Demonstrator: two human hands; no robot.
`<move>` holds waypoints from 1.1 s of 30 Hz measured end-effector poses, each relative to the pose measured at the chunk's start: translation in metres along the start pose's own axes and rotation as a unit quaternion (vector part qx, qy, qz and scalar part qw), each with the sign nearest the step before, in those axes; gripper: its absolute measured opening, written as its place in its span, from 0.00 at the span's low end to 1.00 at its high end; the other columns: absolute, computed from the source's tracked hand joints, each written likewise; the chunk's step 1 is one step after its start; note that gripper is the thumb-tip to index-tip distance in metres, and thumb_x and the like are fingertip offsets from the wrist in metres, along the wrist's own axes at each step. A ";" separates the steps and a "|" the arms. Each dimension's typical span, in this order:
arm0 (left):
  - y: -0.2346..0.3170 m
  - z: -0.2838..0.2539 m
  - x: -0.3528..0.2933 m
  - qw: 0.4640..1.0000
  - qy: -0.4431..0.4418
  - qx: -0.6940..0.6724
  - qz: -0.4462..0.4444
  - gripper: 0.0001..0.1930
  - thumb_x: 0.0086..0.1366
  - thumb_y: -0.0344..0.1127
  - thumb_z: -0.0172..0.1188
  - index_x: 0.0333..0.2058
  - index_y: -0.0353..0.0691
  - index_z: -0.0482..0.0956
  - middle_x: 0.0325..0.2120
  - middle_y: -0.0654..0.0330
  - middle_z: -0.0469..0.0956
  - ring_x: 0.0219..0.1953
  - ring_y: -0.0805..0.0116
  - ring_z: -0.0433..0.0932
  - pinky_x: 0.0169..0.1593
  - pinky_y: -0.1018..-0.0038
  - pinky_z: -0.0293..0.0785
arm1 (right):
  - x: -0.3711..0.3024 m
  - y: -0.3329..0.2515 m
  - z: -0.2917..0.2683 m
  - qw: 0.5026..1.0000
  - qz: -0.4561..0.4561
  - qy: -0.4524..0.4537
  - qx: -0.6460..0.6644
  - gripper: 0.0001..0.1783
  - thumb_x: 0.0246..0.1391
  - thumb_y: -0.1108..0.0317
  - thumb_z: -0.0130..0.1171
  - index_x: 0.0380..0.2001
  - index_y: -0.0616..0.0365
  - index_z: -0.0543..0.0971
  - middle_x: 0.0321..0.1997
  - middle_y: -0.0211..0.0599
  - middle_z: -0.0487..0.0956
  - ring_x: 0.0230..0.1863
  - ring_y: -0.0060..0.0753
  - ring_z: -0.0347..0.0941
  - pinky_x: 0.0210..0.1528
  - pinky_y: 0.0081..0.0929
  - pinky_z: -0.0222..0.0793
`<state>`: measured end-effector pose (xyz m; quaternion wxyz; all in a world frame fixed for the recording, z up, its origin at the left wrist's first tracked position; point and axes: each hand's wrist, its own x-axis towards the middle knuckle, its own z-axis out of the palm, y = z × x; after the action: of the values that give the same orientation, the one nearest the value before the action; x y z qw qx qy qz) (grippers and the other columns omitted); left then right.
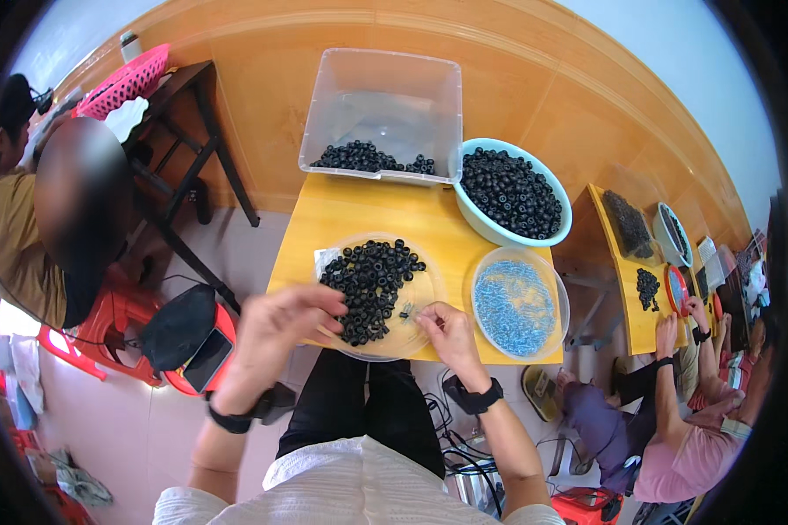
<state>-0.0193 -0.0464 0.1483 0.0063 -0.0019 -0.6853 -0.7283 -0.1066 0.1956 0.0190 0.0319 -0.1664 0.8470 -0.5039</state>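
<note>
Small round black pieces, some with a hole in the middle, form a pile [372,284] on a clear round lid or tray [420,341]. My left hand [284,324] hovers at the pile's left edge, its fingers stretched out and slightly apart, with nothing visible in them. At the tray's right edge, the thumb and fingertips of my right hand [449,334] are pinched together; whatever they hold is too small to make out. A few small metal screws [405,310] lie between the pile and my right fingertips.
A clear plastic bin [385,96] and a pale blue basin [499,232] hold more black pieces. To the right, a round clear dish [562,328] contains many bluish-silver screws. Other people sit left and right, the right ones at another yellow table [635,324]. Red stools and cables occupy the floor.
</note>
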 end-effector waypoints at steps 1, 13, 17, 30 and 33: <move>-0.025 0.005 0.000 0.999 -0.018 -0.026 -0.034 0.11 0.62 0.26 0.48 0.42 0.30 0.74 0.36 0.56 0.77 0.37 0.71 0.77 0.39 0.77 0.75 | -0.005 -0.006 0.004 1.000 -0.003 -0.006 -0.003 0.05 0.47 0.74 0.59 0.28 0.63 0.76 0.23 0.39 0.76 0.21 0.28 0.72 0.25 0.24 0.68; -0.137 0.031 -0.025 0.940 -0.058 -0.278 -0.189 0.10 0.62 0.32 0.54 0.39 0.33 0.76 0.32 0.58 0.79 0.32 0.73 0.78 0.38 0.78 0.76 | -0.050 -0.052 0.029 0.987 -0.078 -0.047 0.132 0.05 0.43 0.78 0.63 0.26 0.64 0.76 0.24 0.35 0.76 0.23 0.23 0.73 0.27 0.17 0.68; -0.149 0.027 -0.032 0.889 -0.121 -0.393 -0.203 0.10 0.61 0.31 0.55 0.40 0.33 0.75 0.33 0.59 0.78 0.32 0.74 0.78 0.38 0.80 0.76 | -0.057 -0.047 0.035 0.980 -0.140 -0.034 0.136 0.06 0.43 0.79 0.62 0.29 0.64 0.79 0.26 0.36 0.76 0.26 0.26 0.74 0.28 0.18 0.68; -0.154 0.021 -0.036 0.860 -0.117 -0.424 -0.260 0.07 0.61 0.33 0.56 0.35 0.38 0.77 0.29 0.66 0.77 0.30 0.79 0.74 0.35 0.84 0.71 | -0.058 -0.054 0.042 0.973 -0.208 -0.047 0.087 0.13 0.41 0.79 0.63 0.34 0.62 0.78 0.29 0.37 0.75 0.28 0.32 0.75 0.29 0.23 0.70; -0.155 0.019 -0.039 0.856 -0.111 -0.427 -0.270 0.06 0.60 0.33 0.57 0.35 0.39 0.77 0.30 0.66 0.77 0.30 0.80 0.74 0.35 0.84 0.71 | -0.058 -0.057 0.041 0.970 -0.229 -0.057 0.051 0.12 0.40 0.78 0.63 0.33 0.62 0.77 0.28 0.37 0.75 0.28 0.35 0.74 0.29 0.24 0.70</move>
<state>0.0172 -0.0176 -0.0055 -0.2681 0.1000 -0.2762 -0.9175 -0.0281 0.1541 0.0417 -0.0276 -0.3829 0.7562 -0.5299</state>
